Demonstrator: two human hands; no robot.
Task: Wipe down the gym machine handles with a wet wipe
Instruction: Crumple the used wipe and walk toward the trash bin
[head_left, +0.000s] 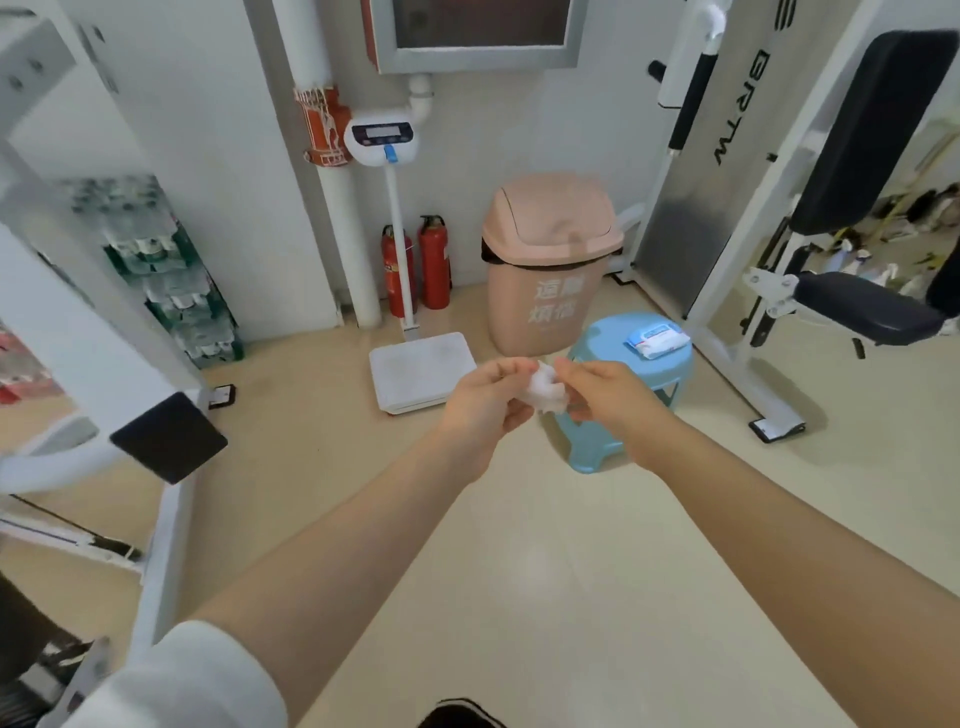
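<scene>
Wet wipe, centre of frame: small white crumpled wad held in the air btwn both hands, above the near edge of the blue stool. Left hand has its grip closed on the wipe's left side, thumb and fingertips pinching; right hand pinches the right side likewise. Looks like it's being pulled open or bunched up, can't tell which.

Handling, by judgement: very light, soft, limp, prob damp and a bit slippery; tears if tugged hard. Best taken by opposite edges to spread it, then folded into a pad in one palm for wrapping round a handle.

Outward: wipe pack lies flat on the stool top, centre right. Pink bin w/ swing lid stands just behind the stool, against the wall. Weighing scale w/ post left of the bin, two red extinguishers behind it. Machine handle, black grip on a white frame, upper right, well apart from the hands; padded seat far right. White machine frame fills the left edge. No handle being wiped yet.
</scene>
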